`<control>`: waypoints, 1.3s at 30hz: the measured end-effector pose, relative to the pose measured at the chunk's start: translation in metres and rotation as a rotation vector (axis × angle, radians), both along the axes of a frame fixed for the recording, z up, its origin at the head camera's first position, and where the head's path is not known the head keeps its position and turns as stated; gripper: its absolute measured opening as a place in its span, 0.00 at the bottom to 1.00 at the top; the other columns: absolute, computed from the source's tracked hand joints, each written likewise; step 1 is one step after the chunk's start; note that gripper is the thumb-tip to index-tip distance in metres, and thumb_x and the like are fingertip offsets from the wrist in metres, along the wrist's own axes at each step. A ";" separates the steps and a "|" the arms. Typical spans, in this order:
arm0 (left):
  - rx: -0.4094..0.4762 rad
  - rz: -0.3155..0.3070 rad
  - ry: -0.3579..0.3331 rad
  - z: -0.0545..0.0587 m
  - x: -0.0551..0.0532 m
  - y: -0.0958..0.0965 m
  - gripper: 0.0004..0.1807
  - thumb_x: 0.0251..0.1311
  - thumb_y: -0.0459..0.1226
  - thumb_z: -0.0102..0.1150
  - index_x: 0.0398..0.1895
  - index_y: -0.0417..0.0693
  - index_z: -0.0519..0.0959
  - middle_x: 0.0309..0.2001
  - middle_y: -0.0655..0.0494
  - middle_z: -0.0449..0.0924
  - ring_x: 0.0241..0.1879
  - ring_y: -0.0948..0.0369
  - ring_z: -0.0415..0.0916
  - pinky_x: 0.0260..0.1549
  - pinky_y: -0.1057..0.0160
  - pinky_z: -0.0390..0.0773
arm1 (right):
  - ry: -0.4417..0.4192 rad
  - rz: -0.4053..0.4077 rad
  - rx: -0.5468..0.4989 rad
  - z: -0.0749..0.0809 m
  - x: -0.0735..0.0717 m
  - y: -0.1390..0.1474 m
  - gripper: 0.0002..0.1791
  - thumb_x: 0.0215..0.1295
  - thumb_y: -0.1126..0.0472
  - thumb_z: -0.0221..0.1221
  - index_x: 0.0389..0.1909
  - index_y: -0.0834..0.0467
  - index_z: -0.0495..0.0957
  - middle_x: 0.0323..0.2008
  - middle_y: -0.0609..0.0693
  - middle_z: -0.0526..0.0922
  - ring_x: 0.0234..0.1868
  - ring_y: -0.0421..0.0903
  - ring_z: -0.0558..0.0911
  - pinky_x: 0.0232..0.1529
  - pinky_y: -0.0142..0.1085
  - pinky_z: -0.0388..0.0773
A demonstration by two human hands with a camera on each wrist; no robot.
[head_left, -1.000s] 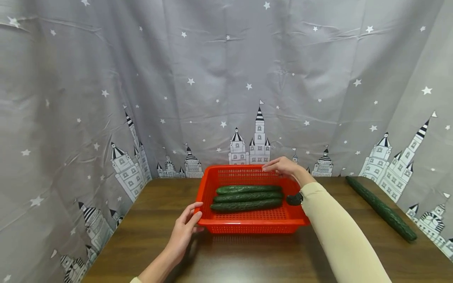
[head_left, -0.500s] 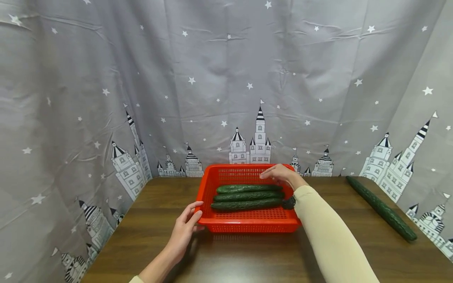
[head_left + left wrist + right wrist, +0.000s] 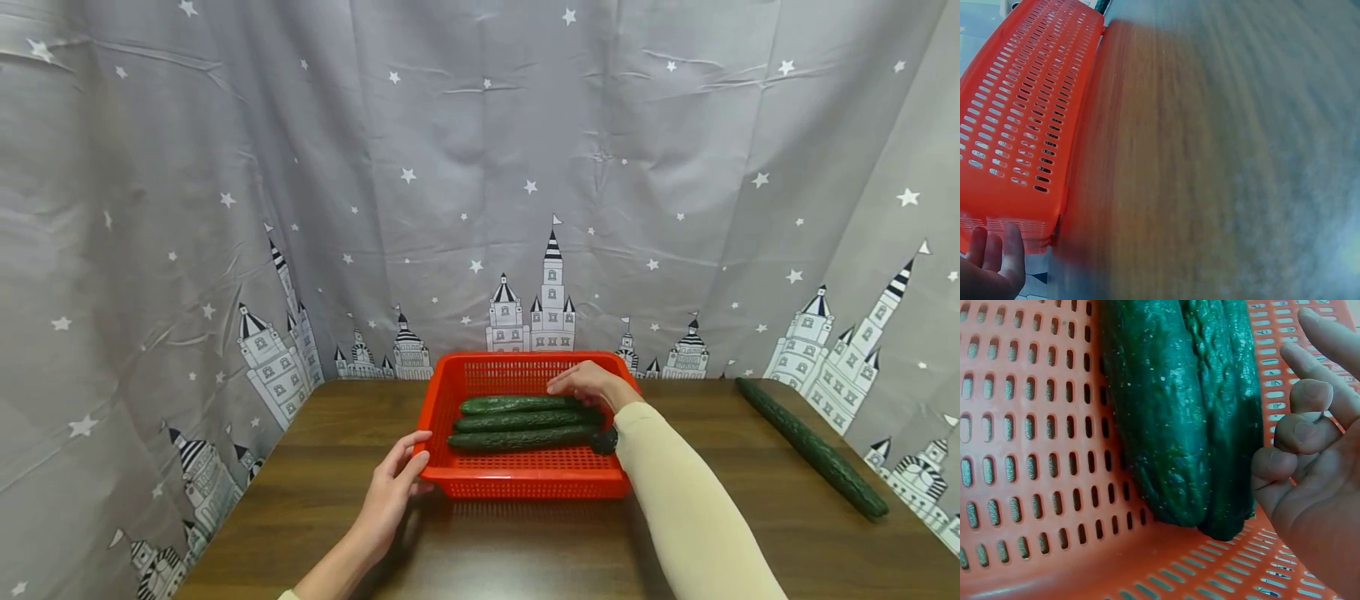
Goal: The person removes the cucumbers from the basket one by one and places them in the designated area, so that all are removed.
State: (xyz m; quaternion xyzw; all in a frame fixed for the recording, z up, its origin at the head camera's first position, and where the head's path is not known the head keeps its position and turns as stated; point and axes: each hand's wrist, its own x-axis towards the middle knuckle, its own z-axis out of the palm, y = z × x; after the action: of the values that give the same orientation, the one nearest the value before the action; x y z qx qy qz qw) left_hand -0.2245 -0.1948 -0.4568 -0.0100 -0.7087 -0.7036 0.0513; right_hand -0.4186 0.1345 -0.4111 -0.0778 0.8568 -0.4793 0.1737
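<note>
Three dark green cucumbers (image 3: 525, 421) lie side by side in a red slotted plastic basket (image 3: 525, 487). At the basket's left end, my left hand (image 3: 390, 483) holds the rim, thumb and index finger on its edge. Lower fingers (image 3: 1013, 250) rest against the outer wall in the left wrist view. My right hand (image 3: 592, 383) is inside the basket, over the right end of the back cucumber. In the right wrist view, its fingers (image 3: 1307, 434) are loosely bent beside the cucumber ends (image 3: 1172, 506), with nothing held.
A longer cucumber (image 3: 813, 450) lies slantwise on the wooden table (image 3: 315, 500) at the right. Behind the table hangs a grey curtain (image 3: 420, 208) printed with stars and castles. The right sleeve (image 3: 682, 492) passes over the basket's right end.
My right hand has moved from the basket's back right rim down and slightly left, in over the cucumbers. My left hand stays at the left rim.
</note>
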 end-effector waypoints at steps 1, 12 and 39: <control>0.000 0.001 0.001 0.000 0.000 0.000 0.21 0.73 0.40 0.55 0.66 0.48 0.71 0.59 0.41 0.75 0.45 0.59 0.79 0.44 0.56 0.83 | 0.000 0.000 0.000 -0.001 0.000 0.000 0.23 0.62 0.56 0.67 0.57 0.61 0.83 0.20 0.44 0.76 0.17 0.40 0.61 0.22 0.32 0.65; 0.023 -0.003 -0.004 0.003 0.001 0.004 0.22 0.72 0.42 0.56 0.66 0.49 0.72 0.59 0.42 0.75 0.46 0.59 0.79 0.45 0.54 0.82 | -0.013 -0.036 0.049 -0.010 -0.003 0.000 0.16 0.62 0.57 0.67 0.49 0.58 0.87 0.12 0.41 0.61 0.16 0.40 0.57 0.20 0.32 0.58; 0.012 0.012 -0.021 0.004 0.002 0.003 0.22 0.73 0.40 0.55 0.67 0.47 0.71 0.59 0.42 0.74 0.46 0.59 0.78 0.46 0.53 0.82 | 0.206 0.096 0.254 -0.013 -0.002 -0.004 0.11 0.55 0.62 0.72 0.39 0.62 0.89 0.42 0.55 0.89 0.46 0.48 0.82 0.52 0.42 0.80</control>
State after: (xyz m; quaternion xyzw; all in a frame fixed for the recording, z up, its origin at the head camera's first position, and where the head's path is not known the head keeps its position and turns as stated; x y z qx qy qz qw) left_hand -0.2225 -0.1918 -0.4524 0.0020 -0.7050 -0.7076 0.0483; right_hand -0.4211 0.1306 -0.4238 -0.1447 0.9191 -0.3475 0.1162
